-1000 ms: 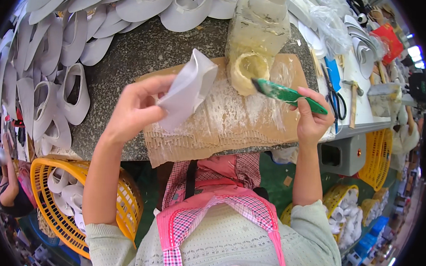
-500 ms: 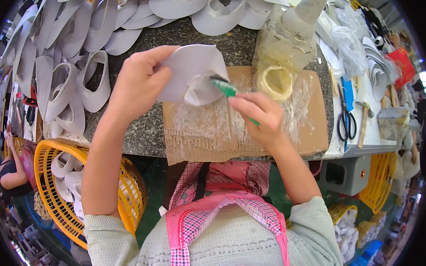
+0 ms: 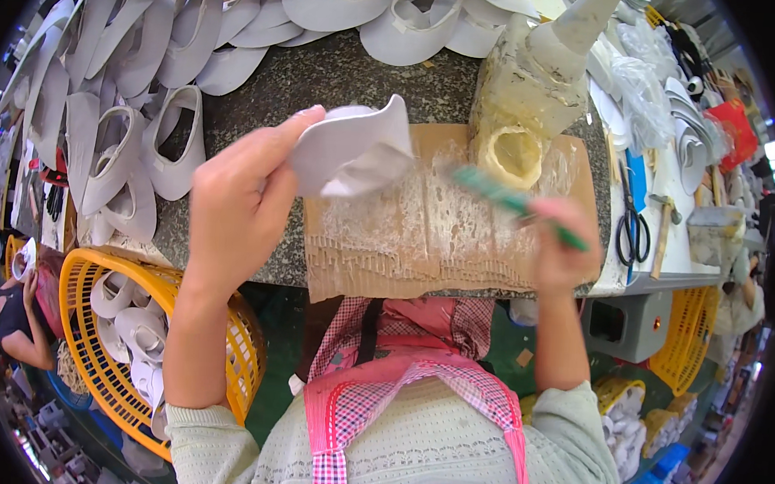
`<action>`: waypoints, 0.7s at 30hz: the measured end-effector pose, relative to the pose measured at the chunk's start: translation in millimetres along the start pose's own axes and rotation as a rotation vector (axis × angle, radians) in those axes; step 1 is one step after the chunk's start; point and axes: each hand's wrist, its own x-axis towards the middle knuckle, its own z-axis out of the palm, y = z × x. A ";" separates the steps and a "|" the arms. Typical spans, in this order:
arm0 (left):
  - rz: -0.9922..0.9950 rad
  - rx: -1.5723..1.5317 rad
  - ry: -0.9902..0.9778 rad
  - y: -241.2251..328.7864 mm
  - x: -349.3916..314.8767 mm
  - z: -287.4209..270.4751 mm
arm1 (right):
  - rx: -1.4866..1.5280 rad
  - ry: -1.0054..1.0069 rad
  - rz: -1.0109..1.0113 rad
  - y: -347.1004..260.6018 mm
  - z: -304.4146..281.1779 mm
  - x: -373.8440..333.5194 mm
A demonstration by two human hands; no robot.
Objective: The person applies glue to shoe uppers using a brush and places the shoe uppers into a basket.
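Observation:
My left hand (image 3: 242,204) is closed on the edge of a light grey shoe upper (image 3: 353,148), held up over the left part of the worktop. The upper is curled, with a pale patch folded on its near side. In my right hand (image 3: 567,247) is a green-handled brush (image 3: 504,194), blurred by motion, its bristle end pointing left. The brush is apart from the upper. Below it lies a brown cardboard sheet (image 3: 369,263) smeared with whitish residue. A cloudy plastic glue container (image 3: 526,100) stands at the sheet's far right, its crusted round mouth (image 3: 515,157) facing me.
Many similar grey uppers (image 3: 330,7) are piled along the far and left sides of the speckled worktop (image 3: 282,83). A yellow basket (image 3: 117,394) with more pieces stands lower left. Scissors (image 3: 634,229) and a hammer (image 3: 664,230) lie at right. Another person (image 3: 29,315) sits far left.
The brush has left the upper and moved right with my right hand, toward the container's side. My left hand has tilted the upper, which now looks more folded.

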 end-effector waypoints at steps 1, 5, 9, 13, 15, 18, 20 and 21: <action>0.154 0.105 0.048 9.5 0.8 -2.7 | -0.148 0.120 -0.060 3.8 -20.6 7.3; 0.626 0.519 0.039 25.5 -9.3 0.8 | -0.199 -0.116 -0.021 3.9 -71.4 19.7; 0.759 0.806 -0.211 20.1 -39.5 50.4 | -0.036 0.126 0.266 4.3 -82.6 11.6; 1.044 0.833 -0.394 12.2 -40.8 77.8 | 0.116 0.044 0.362 -8.7 -37.9 3.2; 1.055 0.822 -0.391 2.6 -37.2 75.9 | 0.110 -0.080 0.391 -13.2 6.5 10.0; 1.131 0.717 -0.370 -5.6 -39.9 67.5 | 0.170 -0.153 0.273 -2.2 46.5 18.9; 1.110 0.710 -0.353 -7.8 -51.1 50.8 | 0.141 -0.145 0.231 -6.8 62.7 22.6; 1.094 0.714 -0.351 -14.4 -57.0 48.9 | 0.178 -0.128 0.247 -8.2 70.3 20.4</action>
